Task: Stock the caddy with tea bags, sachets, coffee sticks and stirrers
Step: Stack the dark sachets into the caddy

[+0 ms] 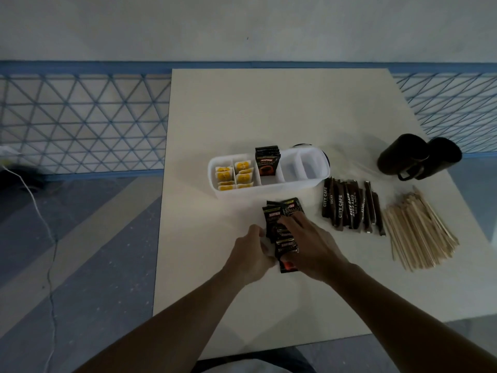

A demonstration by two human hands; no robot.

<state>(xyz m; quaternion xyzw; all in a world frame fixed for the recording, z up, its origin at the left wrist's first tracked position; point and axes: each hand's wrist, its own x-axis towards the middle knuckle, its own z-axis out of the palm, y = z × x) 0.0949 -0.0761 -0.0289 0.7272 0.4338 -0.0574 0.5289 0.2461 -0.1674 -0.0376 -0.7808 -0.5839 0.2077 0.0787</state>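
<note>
- The loose sachets [281, 232] lie in a small overlapping pile on the desk [242, 305], just in front of the caddy [269, 188] and apart from it.
- They look light, thin and glossy. I judge they will slide over each other and fan out if squeezed flat, so the pile is best squared and pinched across its long edges, not its slick faces.
- The left grip [250, 254] curls round the pile's left edge, thumb against the lower sachet; its fingertips are hidden.
- The right grip [314, 251] arches over the pile from the right, fingers bent down onto the top sachets and thumb tucked at the lower one.
- Both forearms reach forward and converge, wrists low above the desk.
- In the caddy, tea bags [234, 175] fill the 2 left rows and upright sachets [267, 161] stand in the middle compartment; the right compartments look empty.
- Right of the pile lie the coffee sticks [349, 208], then the stirrers [419, 230], with 2 dark mugs [416, 157] behind them.
</note>
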